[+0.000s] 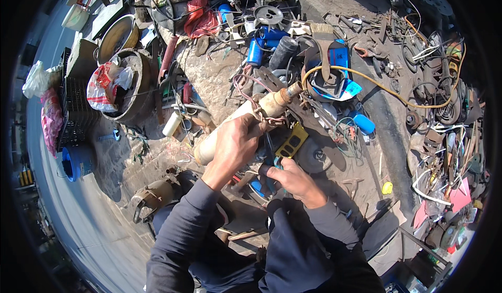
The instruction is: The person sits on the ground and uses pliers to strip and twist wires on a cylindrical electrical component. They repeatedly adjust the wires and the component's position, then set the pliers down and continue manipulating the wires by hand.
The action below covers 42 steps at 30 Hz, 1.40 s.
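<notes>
Left of the pale, scuffed cylinder (272,105) sits a crinkled plastic bag (101,88), its red print unreadable. The left hand (234,145) wraps closed around the cylinder's middle; its long axis slants, narrower rusty end up and right. Brown twisted wire (265,117) crosses it. Below the cylinder are a slotted yellow piece (293,141) and the right hand (298,180), closed on a mostly hidden tool (277,161).

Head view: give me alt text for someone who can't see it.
The person's left hand grips a pale worn cylinder with rusty wire or chain around it; the right hand holds a partly hidden tool. Around them lie a paintbrush, a yellow cable and scattered scrap.
</notes>
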Each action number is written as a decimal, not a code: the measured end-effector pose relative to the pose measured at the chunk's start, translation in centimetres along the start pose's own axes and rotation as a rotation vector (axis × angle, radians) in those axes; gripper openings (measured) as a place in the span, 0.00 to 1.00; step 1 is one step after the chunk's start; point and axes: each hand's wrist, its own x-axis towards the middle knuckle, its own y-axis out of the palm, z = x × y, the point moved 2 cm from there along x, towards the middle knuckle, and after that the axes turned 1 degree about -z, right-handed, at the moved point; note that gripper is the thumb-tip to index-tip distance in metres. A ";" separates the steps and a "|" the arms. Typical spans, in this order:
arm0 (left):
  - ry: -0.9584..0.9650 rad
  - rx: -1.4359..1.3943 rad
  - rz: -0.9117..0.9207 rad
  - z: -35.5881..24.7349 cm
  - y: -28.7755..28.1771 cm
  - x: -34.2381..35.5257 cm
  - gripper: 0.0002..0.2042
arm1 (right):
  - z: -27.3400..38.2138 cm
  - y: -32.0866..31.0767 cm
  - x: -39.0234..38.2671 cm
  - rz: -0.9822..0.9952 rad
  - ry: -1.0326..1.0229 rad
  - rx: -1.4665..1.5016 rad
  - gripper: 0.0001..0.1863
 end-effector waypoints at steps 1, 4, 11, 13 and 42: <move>0.017 0.035 0.004 -0.1 -0.1 -0.1 0.13 | 0.2 0.1 0.1 0.014 -0.070 -0.044 0.15; 0.155 0.141 -0.040 -0.7 -0.4 -0.2 0.12 | 0.7 0.1 0.3 0.003 -0.094 -0.210 0.17; 0.221 0.231 -0.093 -1.4 -0.5 -0.5 0.11 | 0.2 0.8 0.8 0.003 -0.133 -0.105 0.18; 0.218 0.236 -0.093 -1.4 -0.5 -0.6 0.11 | -0.2 1.1 0.9 0.024 -0.173 0.042 0.18; 0.079 0.092 0.011 -0.3 0.0 0.2 0.17 | -12.9 -10.3 -4.2 -0.764 -0.146 -1.246 0.24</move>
